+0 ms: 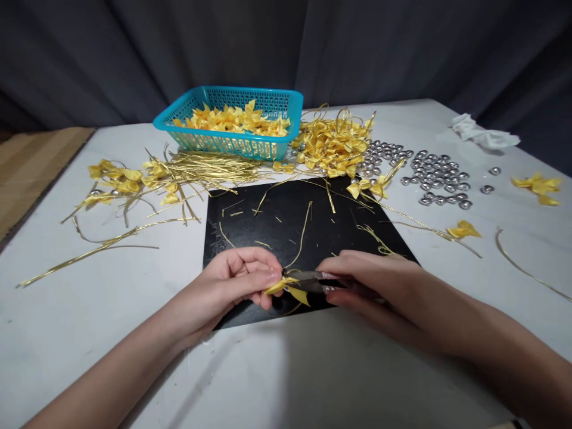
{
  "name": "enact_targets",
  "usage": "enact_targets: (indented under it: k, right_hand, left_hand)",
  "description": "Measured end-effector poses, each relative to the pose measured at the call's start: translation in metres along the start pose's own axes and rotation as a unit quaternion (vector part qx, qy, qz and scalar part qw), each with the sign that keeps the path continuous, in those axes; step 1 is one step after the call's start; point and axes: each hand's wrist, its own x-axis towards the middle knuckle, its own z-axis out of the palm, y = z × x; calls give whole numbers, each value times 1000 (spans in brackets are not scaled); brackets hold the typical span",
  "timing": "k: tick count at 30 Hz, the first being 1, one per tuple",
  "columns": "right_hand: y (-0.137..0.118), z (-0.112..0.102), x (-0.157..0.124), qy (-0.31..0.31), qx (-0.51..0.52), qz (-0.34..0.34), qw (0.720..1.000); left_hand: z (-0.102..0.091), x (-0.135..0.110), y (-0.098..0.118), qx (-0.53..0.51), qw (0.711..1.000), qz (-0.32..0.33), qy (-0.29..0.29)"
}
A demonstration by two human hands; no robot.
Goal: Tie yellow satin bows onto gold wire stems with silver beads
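Note:
My left hand (239, 279) pinches a yellow ribbon bow (298, 294) between thumb and fingers, above the black mat (268, 220). Gold cord shows around the bow's middle. My right hand (379, 286) is wrapped round a pair of thread snips (310, 283), whose dark blades point left and reach the bow. Whether the blades touch the cord I cannot make out. Short gold clippings and loose lengths of cord lie on the mat.
Behind the mat stands a blue basket (232, 138) of yellow bows. In front of it lies a bundle of gold cords (214, 166). A heap of corded bows (333, 146) and many silver beads (440, 173) spread rightward. A crumpled white tissue (485, 134) sits far right.

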Motion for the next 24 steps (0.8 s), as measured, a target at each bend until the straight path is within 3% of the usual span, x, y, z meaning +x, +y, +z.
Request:
enact_targets:
  k: [8, 24]
  right_hand:
    - [0, -2, 0, -2, 30, 12, 999]
    - [-3, 2, -2, -16, -26, -2, 1000]
  left_hand:
    - [1, 1, 1, -2, 1000, 3, -5]
    - [1, 1, 0, -6, 1000, 3, -16]
